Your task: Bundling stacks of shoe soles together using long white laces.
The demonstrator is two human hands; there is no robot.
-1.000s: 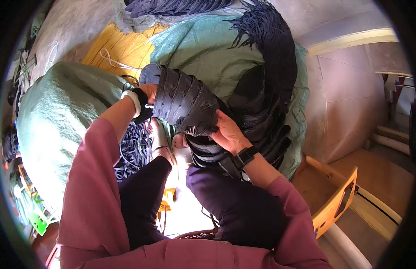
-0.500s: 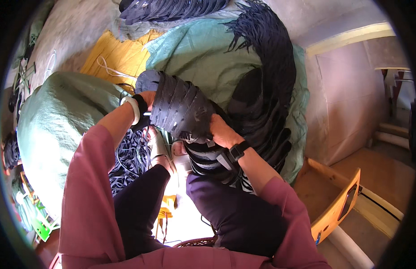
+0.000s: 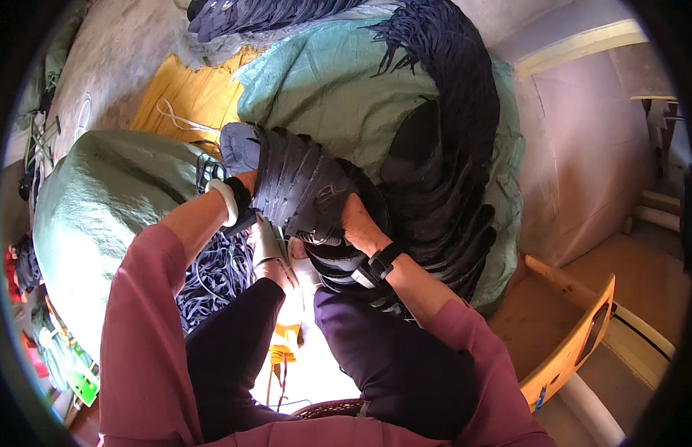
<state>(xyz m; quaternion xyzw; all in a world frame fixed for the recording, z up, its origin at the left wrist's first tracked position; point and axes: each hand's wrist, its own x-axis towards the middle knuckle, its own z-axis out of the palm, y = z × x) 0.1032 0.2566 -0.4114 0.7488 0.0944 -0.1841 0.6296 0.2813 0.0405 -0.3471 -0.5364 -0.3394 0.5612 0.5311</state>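
Note:
Between my hands is a bundle of overlapping black curved pieces (image 3: 297,182), layered like shoe uppers, tilted above my knees. My left hand (image 3: 247,181) grips its left end; those fingers are mostly hidden behind the pieces. At the right end, my right hand (image 3: 361,223) is closed around the edge, its fingertips out of sight. More black layered pieces (image 3: 435,201) lie in a long curving pile just right of the bundle. Below my left wrist is a heap of thin dark strips (image 3: 212,272).
A green woven sheet (image 3: 323,82) lies beneath the pile. Another green covering (image 3: 100,194) bulges at my left, and a yellow sheet (image 3: 185,89) lies beyond it. An orange wooden drawer-like box (image 3: 562,339) stands right of my knee. Further black pieces (image 3: 279,15) lie at the far edge.
The bundle has tipped slightly, and my right hand has shifted a little left along its edge. Both hands keep their hold. The whole view has moved slightly.

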